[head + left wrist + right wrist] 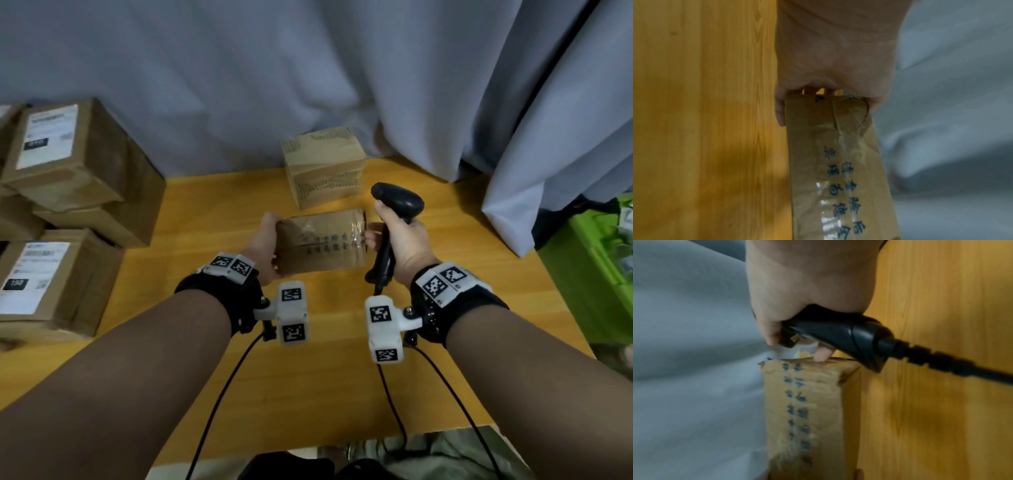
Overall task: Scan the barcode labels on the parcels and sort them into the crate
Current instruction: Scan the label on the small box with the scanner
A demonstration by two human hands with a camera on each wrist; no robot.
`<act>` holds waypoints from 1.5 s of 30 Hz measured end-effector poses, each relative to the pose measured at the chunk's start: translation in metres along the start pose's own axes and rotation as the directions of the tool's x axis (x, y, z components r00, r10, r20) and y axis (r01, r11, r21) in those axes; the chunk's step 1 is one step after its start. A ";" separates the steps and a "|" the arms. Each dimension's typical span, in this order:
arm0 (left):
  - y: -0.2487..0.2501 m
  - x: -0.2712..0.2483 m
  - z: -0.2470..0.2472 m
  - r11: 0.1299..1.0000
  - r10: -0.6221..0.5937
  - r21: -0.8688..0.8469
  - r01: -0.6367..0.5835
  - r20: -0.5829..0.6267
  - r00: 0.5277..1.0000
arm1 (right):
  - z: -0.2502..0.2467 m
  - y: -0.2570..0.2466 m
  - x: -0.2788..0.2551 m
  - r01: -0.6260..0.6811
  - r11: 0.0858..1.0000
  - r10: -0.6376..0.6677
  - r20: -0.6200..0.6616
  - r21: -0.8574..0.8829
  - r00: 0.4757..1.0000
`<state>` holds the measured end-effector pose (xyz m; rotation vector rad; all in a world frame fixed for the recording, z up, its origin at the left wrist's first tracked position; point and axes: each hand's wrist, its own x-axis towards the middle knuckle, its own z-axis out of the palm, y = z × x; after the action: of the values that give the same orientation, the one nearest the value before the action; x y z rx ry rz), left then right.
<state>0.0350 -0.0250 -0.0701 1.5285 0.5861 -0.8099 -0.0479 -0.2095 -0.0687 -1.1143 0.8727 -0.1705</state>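
A small brown cardboard parcel with blue printing under clear tape is held above the wooden table between both hands. My left hand grips its left end, fingers curled round the edge. My right hand grips a black corded barcode scanner by the handle, and one fingertip touches the parcel's right end. No barcode label shows on the parcel's visible faces. The green crate stands at the right edge.
A second taped cardboard box sits on the table just behind the held parcel. Stacked labelled parcels fill the left side. Grey curtains hang behind. The scanner cable trails toward me.
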 end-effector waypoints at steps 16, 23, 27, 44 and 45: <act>0.026 -0.021 -0.042 0.967 0.248 0.054 -0.247 0.004 0.969 | 0.037 -0.018 -0.020 0.033 0.999 -0.035 0.068 0.032 0.997; 0.033 -0.027 -0.043 0.960 0.278 0.047 -0.277 -0.021 0.960 | 0.037 -0.028 -0.025 0.109 0.992 -0.103 0.090 -0.060 0.991; 0.035 -0.030 -0.039 0.937 0.347 0.043 -0.345 -0.038 0.937 | 0.040 -0.029 -0.030 0.133 0.986 -0.120 0.120 -0.103 0.986; 0.051 -0.054 -0.038 0.775 0.591 0.106 -0.624 0.232 0.773 | 0.048 -0.015 -0.041 0.200 0.964 -0.154 0.244 -0.177 0.957; 0.054 -0.057 -0.034 0.798 0.583 0.029 -0.602 0.221 0.782 | 0.049 -0.015 -0.042 0.191 0.967 -0.147 0.246 -0.168 0.958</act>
<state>0.0462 0.0073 0.0082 1.5688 -0.1073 -0.4899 -0.0378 -0.1598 -0.0267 -1.3599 0.5925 -0.0973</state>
